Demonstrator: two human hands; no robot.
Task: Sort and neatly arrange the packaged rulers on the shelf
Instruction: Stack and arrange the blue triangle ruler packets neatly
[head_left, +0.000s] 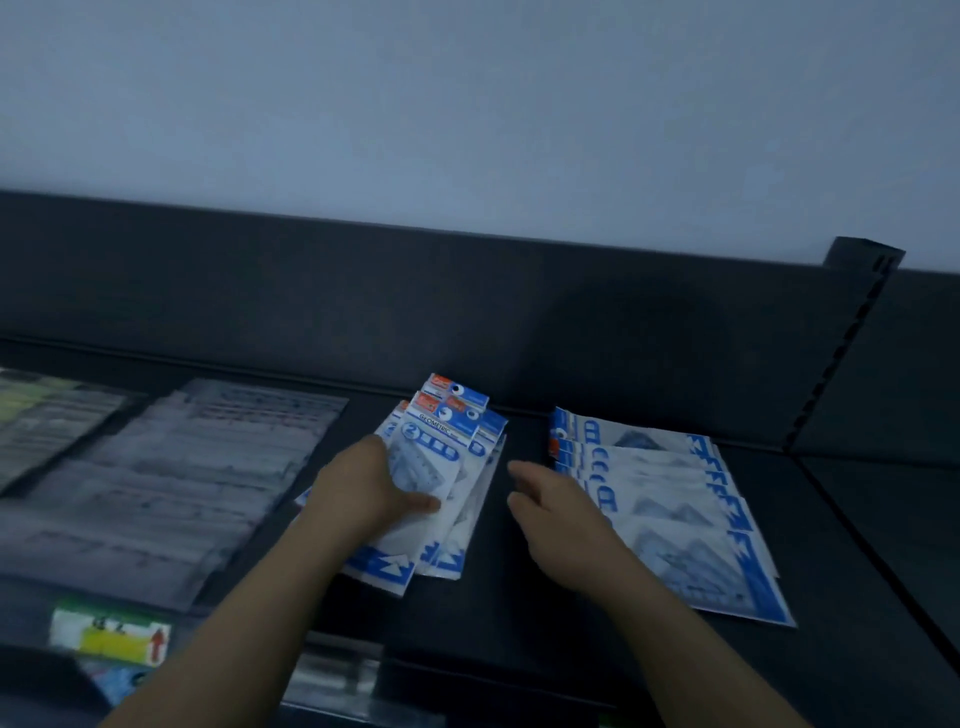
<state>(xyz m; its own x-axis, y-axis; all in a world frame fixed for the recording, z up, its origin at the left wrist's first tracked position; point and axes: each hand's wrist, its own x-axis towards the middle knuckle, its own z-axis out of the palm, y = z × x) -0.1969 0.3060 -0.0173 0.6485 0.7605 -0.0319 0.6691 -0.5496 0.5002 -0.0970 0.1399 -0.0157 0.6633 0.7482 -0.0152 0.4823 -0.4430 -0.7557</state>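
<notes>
A loose stack of blue-and-white packaged rulers (447, 457) lies in the middle of the dark shelf (519, 597), fanned and slightly askew. My left hand (363, 488) rests on top of this stack, thumb pressed on the top pack. To the right, a second pile of the same packs (675, 509) lies fanned out, turned sideways. My right hand (556, 509) hovers between the two piles with fingers apart, its back touching the left edge of the right pile and holding nothing.
Several clear flat packs (171, 483) cover the shelf's left part, blurred. A yellow-green price label (111, 636) sits on the front rail. A dark back panel (467, 312) and a slotted upright post (852, 332) bound the shelf behind and at right.
</notes>
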